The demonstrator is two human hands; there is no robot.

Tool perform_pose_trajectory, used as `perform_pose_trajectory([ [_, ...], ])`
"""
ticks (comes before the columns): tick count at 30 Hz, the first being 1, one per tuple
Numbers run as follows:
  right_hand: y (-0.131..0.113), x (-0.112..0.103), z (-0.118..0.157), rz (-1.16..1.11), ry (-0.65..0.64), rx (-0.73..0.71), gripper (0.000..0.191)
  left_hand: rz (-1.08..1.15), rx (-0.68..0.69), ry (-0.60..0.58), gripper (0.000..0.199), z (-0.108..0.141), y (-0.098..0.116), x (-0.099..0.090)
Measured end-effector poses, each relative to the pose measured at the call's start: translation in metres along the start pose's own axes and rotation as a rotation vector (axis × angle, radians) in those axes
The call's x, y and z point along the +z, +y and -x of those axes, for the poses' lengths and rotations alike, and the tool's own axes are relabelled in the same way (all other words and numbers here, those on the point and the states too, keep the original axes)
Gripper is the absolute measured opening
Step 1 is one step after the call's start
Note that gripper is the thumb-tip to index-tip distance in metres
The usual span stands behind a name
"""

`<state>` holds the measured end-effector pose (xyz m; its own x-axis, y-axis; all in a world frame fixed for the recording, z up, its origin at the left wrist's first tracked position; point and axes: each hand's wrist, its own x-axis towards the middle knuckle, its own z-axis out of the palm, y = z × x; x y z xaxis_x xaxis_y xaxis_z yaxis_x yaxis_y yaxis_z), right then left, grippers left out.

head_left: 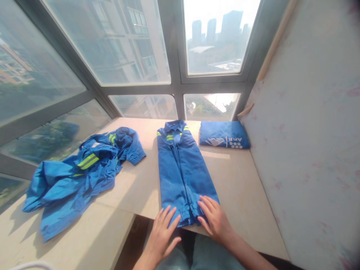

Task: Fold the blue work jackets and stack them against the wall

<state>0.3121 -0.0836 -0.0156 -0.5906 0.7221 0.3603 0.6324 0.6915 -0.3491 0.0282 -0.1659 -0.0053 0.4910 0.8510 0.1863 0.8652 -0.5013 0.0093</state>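
Observation:
A blue work jacket (182, 168) with yellow-green reflective stripes lies face up on the table, its collar toward the window. Its long sides are folded inward, and the elastic cuffs lie at the near end. My left hand (165, 232) rests with spread fingers at the near left corner of the jacket. At the near right corner, my right hand (212, 217) lies on the cloth, fingers apart. Neither hand grips the fabric.
A crumpled blue garment (78, 172) with reflective stripes lies on the left. A folded blue bundle (223, 133) with white print sits at the back right, beside the wall (306, 112). Window frames (174, 90) border the wooden table (239, 187).

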Motion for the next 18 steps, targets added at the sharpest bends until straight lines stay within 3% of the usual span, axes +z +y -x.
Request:
perform_pose_trajectory([
  [3,-0.014,0.005,0.023,0.015,-0.060,-0.033,0.066,0.072,0.018,-0.045,0.074,0.005,0.002,0.008],
  [6,-0.032,0.012,0.022,0.066,-0.075,0.068,0.072,0.225,-0.006,-0.145,0.077,0.001,-0.001,-0.002],
  [11,-0.052,0.022,0.003,0.093,-0.067,0.086,0.071,0.477,-0.037,-0.269,0.042,-0.025,-0.024,-0.034],
  [14,-0.055,0.028,-0.002,0.090,-0.049,0.049,0.067,0.505,-0.115,-0.199,0.031,-0.049,-0.041,-0.038],
  [18,-0.056,0.041,0.004,0.124,0.071,0.034,0.043,0.266,-0.153,-0.051,0.040,-0.087,-0.057,-0.027],
])
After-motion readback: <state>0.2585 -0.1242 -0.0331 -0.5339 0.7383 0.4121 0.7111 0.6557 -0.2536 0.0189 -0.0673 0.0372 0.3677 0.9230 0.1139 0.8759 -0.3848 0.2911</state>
